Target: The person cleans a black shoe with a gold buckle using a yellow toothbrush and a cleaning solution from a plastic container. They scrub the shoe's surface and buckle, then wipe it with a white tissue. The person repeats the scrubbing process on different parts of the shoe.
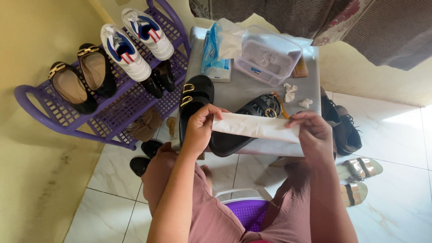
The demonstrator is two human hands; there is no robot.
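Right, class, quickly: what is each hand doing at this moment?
Left hand: closed, pinching one end of the white wipe.
Right hand: closed, pinching the wipe's other end.

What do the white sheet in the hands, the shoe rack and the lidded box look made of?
White sheet: likely a tissue or wet wipe, matte, soft folds, held between left hand and right hand.
Shoe rack: purple moulded plastic, slight gloss, lattice shelf.
Lidded box: clear plastic, contents show through.

We see bright daylight entering from the right, glaring on the floor tiles [405,121]; focus stays sharp, though edges bend slightly.
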